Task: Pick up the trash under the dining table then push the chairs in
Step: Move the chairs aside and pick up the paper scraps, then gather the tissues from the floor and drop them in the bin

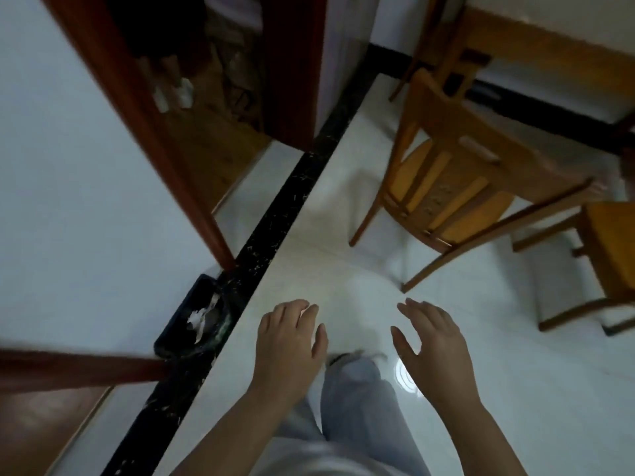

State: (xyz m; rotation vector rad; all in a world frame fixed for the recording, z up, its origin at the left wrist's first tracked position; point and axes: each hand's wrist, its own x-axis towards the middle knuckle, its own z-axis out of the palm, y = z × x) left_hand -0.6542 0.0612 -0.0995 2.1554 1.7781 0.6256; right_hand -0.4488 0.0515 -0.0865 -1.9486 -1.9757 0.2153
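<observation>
A wooden chair (457, 173) with a slatted back stands on the white floor at the upper right, pulled away from the wooden dining table (536, 39) behind it. Part of a second wooden chair (608, 249) shows at the right edge. A dark bin (192, 321) holding white crumpled trash sits on the floor at the left, by a door frame. My left hand (288, 341) and my right hand (436, 345) hover low in the middle, fingers relaxed and spread, holding nothing. Both are well short of the chair.
A black marble threshold strip (275, 228) runs diagonally across the floor. Reddish-brown door frames (144, 115) stand at the left, with a dim room behind them. My legs in light trousers (357, 400) show below my hands.
</observation>
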